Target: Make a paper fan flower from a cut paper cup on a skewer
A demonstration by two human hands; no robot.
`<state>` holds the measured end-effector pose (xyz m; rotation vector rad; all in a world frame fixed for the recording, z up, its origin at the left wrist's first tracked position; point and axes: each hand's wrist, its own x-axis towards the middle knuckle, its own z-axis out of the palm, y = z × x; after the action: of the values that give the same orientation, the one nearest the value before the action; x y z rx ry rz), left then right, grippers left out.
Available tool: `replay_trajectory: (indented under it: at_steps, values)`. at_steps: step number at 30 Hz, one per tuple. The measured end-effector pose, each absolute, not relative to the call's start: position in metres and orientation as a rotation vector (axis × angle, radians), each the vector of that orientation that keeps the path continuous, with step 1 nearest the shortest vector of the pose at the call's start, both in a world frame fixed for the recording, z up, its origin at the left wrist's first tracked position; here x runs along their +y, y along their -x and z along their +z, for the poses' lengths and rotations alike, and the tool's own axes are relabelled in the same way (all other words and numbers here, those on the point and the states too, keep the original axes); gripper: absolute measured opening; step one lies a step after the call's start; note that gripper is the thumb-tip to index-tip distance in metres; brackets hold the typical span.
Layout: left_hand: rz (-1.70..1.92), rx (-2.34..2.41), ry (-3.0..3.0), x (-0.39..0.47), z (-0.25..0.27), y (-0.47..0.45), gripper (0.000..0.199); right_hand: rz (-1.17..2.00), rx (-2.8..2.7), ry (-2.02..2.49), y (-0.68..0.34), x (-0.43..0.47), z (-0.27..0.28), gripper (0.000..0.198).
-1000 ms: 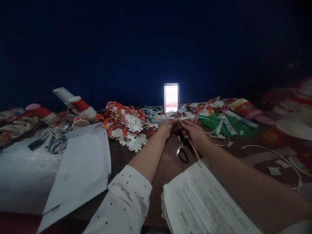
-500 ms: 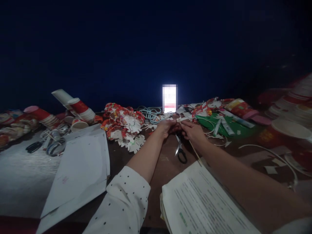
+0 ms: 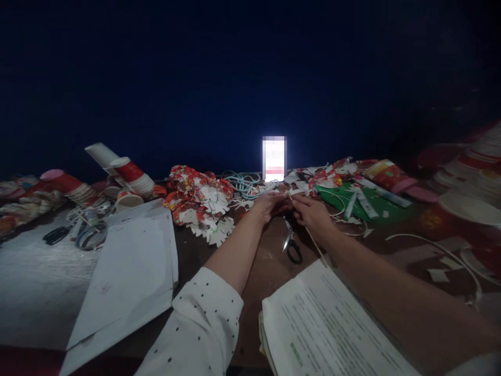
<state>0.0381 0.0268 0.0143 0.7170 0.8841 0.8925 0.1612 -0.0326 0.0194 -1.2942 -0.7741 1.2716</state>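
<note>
Barely shifted since the earlier frame, with thin stick (image 3: 315,244) pinched in right hand (image 3: 313,213), sloping toward printed pages (image 3: 313,324), beside curled left hand (image 3: 268,207) (hold hidden); could swivel if pinched loosely.

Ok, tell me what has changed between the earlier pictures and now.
Nothing has visibly changed beyond a slight shift of the whole view; I see nothing taken up or let go. The left hand and right hand stay close together, the right on the thin stick. The scissors and printed sheets lie as before.
</note>
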Motion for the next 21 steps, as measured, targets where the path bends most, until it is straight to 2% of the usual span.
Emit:
replay_trajectory:
  at_steps: [5, 16, 21]
  values:
    - [0.896, 0.839, -0.721, 0.0248, 0.0160, -0.0385, 0.014, 1.270, -0.795, 1.304, -0.1617, -0.0331, 0.0212, 0.041]
    - [0.878, 0.790, -0.747, 0.0258, 0.0114, -0.0386, 0.019, 1.310, -0.784, 1.275, -0.1602, -0.0319, 0.0193, 0.045]
    - [0.907, 0.798, -0.727, 0.0213, 0.0156, -0.0418, 0.017, 1.327, -0.732, 1.255, -0.1616, -0.0291, 0.0158, 0.036]
